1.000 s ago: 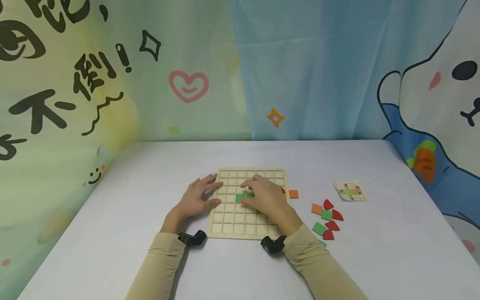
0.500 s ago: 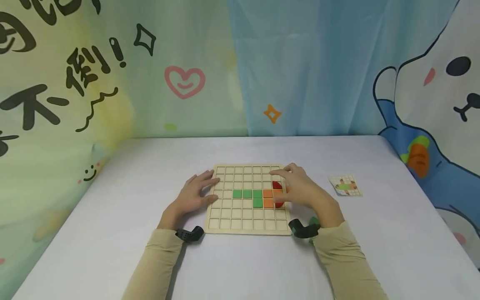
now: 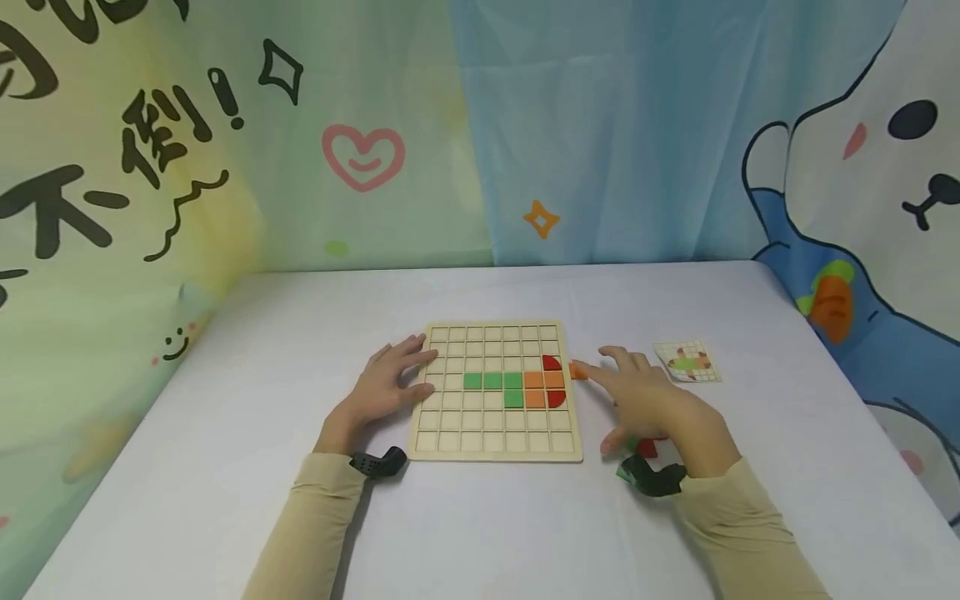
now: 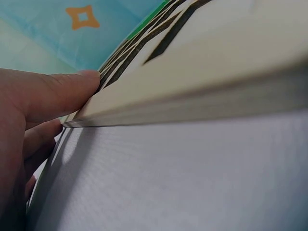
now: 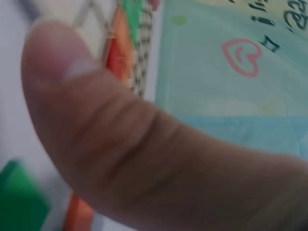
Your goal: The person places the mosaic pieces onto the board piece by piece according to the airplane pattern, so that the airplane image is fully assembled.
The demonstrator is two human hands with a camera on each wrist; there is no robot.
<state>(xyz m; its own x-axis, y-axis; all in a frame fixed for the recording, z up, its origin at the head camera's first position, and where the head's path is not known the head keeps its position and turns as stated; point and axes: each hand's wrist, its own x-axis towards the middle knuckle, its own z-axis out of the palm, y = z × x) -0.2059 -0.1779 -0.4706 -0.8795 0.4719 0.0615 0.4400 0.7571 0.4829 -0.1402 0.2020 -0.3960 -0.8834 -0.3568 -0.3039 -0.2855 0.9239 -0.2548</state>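
Note:
A wooden grid board (image 3: 480,442) lies flat on the white table. My left hand (image 3: 386,383) rests along its left side, fingers spread; in the left wrist view the thumb (image 4: 62,94) touches the board's edge. Green squares (image 3: 492,381), orange squares (image 3: 534,399) and two red rounded pieces (image 3: 556,399) sit in the cells toward the right. My right hand (image 3: 652,404) is right of the board with thumb and index finger wide apart, holding nothing. Its index fingertip overlaps a loose orange square (image 3: 578,374) beside the board.
Loose red pieces (image 3: 646,448) and green pieces (image 3: 624,472) lie partly hidden under the right hand and wrist. Behind that hand is a small pattern card (image 3: 687,363). A printed curtain (image 3: 600,167) stands behind the table.
My right hand has moved from over the middle of the board, across its right side, to the table beyond its right edge. The left hand stays put. The head view has shifted slightly.

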